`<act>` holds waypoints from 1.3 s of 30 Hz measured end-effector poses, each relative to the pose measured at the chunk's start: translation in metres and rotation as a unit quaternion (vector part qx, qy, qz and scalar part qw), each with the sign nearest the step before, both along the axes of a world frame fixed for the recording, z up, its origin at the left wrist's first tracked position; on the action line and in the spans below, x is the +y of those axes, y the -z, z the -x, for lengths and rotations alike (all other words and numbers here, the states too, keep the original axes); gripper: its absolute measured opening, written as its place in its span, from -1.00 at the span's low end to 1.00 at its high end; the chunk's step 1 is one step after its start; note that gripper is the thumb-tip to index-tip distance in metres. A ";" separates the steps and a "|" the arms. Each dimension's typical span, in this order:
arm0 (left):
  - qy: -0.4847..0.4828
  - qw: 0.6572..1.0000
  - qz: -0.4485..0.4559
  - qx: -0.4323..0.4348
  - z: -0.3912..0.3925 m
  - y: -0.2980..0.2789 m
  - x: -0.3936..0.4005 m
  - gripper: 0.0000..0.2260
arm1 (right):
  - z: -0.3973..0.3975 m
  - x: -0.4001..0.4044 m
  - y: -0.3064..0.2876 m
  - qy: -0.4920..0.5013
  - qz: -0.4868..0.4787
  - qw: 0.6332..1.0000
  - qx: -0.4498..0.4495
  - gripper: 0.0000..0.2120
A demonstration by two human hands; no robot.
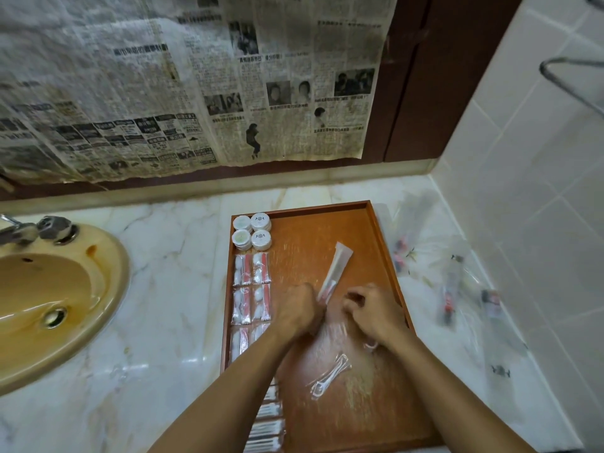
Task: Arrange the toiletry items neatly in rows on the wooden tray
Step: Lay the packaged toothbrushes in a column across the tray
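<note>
A wooden tray lies on the marble counter. Along its left side sit several round white soap tins, below them wrapped cotton packets, and cotton swab packs near the front. My left hand grips the lower end of a long clear-wrapped toothbrush packet that lies slanted over the tray's middle. My right hand is just right of it, fingers curled over clear plastic wrapping; what it holds is blurred. A clear packet with a razor lies between my forearms.
Several loose clear packets lie scattered on the counter right of the tray, near the tiled wall. A tan sink with a tap is at the left. Newspaper hangs on the back wall.
</note>
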State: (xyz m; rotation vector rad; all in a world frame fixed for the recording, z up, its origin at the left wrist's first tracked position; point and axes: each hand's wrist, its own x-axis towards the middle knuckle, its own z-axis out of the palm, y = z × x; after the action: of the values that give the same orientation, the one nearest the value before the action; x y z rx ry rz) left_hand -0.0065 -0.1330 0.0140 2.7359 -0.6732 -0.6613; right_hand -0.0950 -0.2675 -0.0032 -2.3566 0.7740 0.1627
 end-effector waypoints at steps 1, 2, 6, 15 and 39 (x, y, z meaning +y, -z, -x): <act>0.006 1.000 0.010 -0.018 0.000 0.002 0.002 -0.79 | -0.002 -0.002 -0.005 0.038 -0.054 0.997 -0.026 -0.76; 0.017 0.998 0.023 -0.048 0.001 0.003 0.005 -0.79 | -0.005 -0.004 -0.010 0.071 -0.102 0.991 -0.051 -0.78; 0.138 0.957 0.080 -0.241 0.006 -0.006 0.015 -0.92 | -0.014 0.001 -0.038 0.217 -0.315 0.915 -0.126 -0.74; 0.257 0.810 0.118 -0.513 0.010 -0.023 0.036 -0.92 | -0.015 0.015 -0.073 0.325 -0.496 0.785 -0.177 -0.88; -0.379 0.792 0.404 0.258 0.016 -0.067 0.067 -0.73 | 0.007 0.036 -0.082 0.312 -0.629 0.669 -0.246 -0.82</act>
State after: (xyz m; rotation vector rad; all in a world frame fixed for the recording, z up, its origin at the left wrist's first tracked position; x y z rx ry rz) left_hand -0.0221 -0.0656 0.0805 1.6582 0.2598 -0.6474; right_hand -0.1022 -0.2315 0.0783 -0.6713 0.7501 -0.1965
